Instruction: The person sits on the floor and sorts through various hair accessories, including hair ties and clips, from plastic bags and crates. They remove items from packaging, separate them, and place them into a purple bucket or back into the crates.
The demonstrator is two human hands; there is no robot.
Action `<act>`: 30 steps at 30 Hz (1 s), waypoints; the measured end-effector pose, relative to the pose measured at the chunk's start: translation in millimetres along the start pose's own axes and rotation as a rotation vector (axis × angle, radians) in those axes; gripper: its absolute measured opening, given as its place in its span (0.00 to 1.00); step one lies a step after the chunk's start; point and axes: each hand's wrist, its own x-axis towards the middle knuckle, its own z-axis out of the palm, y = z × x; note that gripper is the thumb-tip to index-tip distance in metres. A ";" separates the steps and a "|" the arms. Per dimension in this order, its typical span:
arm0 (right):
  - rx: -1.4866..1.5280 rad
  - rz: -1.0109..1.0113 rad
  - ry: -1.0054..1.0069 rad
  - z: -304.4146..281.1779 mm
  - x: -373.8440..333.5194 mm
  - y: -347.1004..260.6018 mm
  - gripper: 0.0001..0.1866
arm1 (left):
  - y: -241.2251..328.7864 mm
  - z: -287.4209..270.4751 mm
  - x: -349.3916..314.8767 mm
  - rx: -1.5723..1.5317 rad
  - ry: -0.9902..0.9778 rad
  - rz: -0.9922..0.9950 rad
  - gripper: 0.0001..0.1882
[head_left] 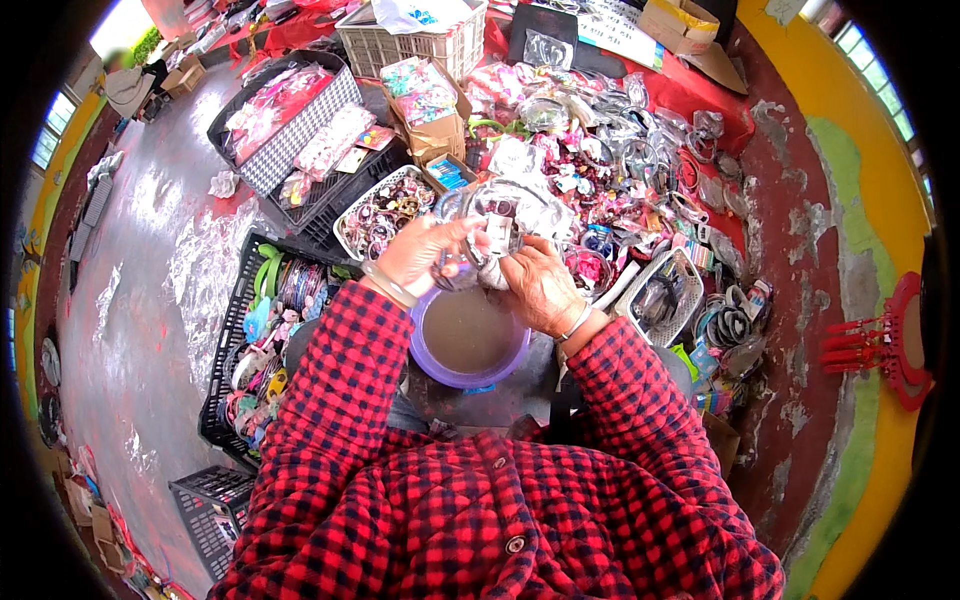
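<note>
Above a purple basin (423, 368) of murky brown water (468, 335), both my hands are raised with a shiny clear plastic package (497, 222) between them. Something pale and dark shows inside it, but its kind is hard to make out. My left hand (418, 252) grips the package's left side, thumb over the front. On the right side, the fingers of my right hand (545, 290) pinch its lower edge. A bit of greyish material (491, 274) pokes out by my right fingertips.
Bagged hair accessories (600, 150) lie heaped on red cloth ahead. A white basket (385, 210) of hair ties and a white basket (662, 298) of dark bands flank the basin. Left stands a black crate (228, 345) of headbands; beyond it, a houndstooth bin (290, 145).
</note>
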 end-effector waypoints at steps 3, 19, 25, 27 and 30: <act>0.051 0.082 0.033 2.1 3.2 -5.2 0.12 | -11.1 11.9 4.0 -0.158 0.075 0.038 0.16; -0.049 -0.115 -0.051 -5.7 2.3 3.4 0.17 | 20.4 3.6 -12.6 -0.105 0.177 0.086 0.11; -0.054 -0.080 -0.079 -10.3 -0.7 14.6 0.16 | 23.8 -14.8 -15.4 -0.029 0.136 0.116 0.13; -0.056 -0.053 -0.047 -8.4 -2.9 19.7 0.13 | 24.4 -14.9 -16.1 -0.032 0.134 0.128 0.13; -0.081 -0.025 -0.021 -6.4 -5.2 24.0 0.10 | 26.4 -16.2 -17.0 -0.049 0.130 0.113 0.12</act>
